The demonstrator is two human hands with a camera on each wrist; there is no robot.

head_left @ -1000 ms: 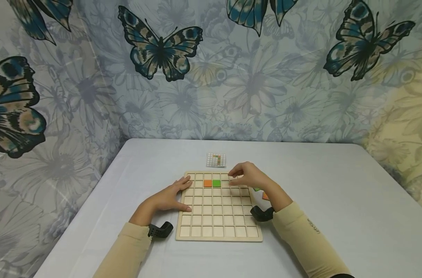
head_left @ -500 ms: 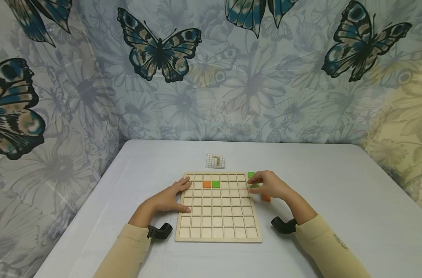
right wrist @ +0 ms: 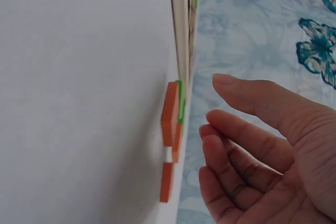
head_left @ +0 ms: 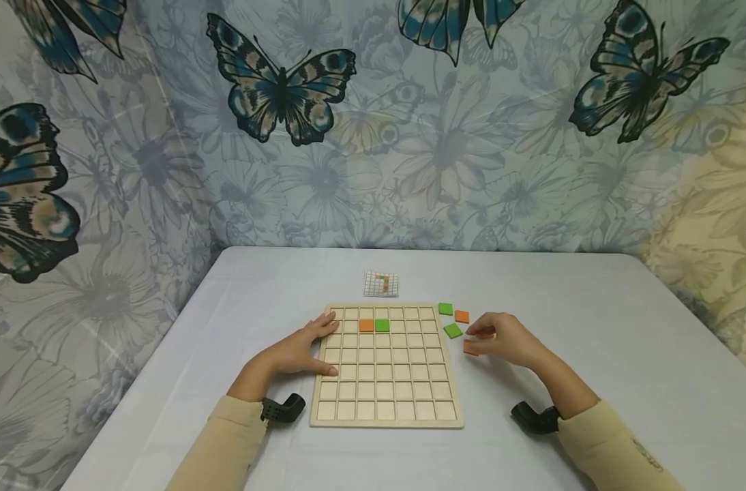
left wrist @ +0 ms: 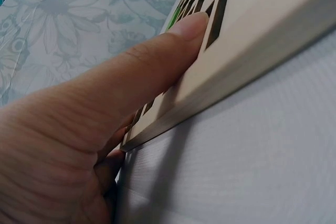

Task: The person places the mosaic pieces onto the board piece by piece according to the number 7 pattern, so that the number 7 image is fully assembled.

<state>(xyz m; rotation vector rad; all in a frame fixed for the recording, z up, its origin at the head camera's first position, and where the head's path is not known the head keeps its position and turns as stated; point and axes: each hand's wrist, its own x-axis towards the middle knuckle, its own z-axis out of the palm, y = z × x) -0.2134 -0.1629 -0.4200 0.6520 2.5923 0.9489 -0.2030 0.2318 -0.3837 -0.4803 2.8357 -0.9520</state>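
Starting closest to the person: left hand (head_left: 302, 349) rests on the wooden board (head_left: 385, 390) along its left side, thumb straight over the rim, not clenched. Good anchor imo, I'd keep the pressure light and even so the board doesn't skate.

Right hand (head_left: 506, 339) is hovering just right of the board, fingers loosely curved with a gap to the thumb, holding nothing. Right below it is the nearest orange tile (right wrist: 169, 113), flat on the tabletop (head_left: 588, 341) with another orange tile (right wrist: 166, 183) beside it. These look thin, so I'd bring thumb and index down to opposite edges and pinch low, rather than nudge the neighbours.

Orientation: tiles look square, so no real long axis. The nearer green tile (head_left: 453, 331) is twisted, one corner toward the person; the far green tile (head_left: 445, 309) sits almost in line with the board. Board faces the person pretty squarely, and its grid looks about as deep as wide, so no obvious long axis either.

Second row from the far end holds a seated orange tile (head_left: 366, 325) and a seated green tile (head_left: 382, 325), side by side. Past that there's a small grid card (head_left: 381, 284), then butterfly-print cloth (head_left: 373, 177).
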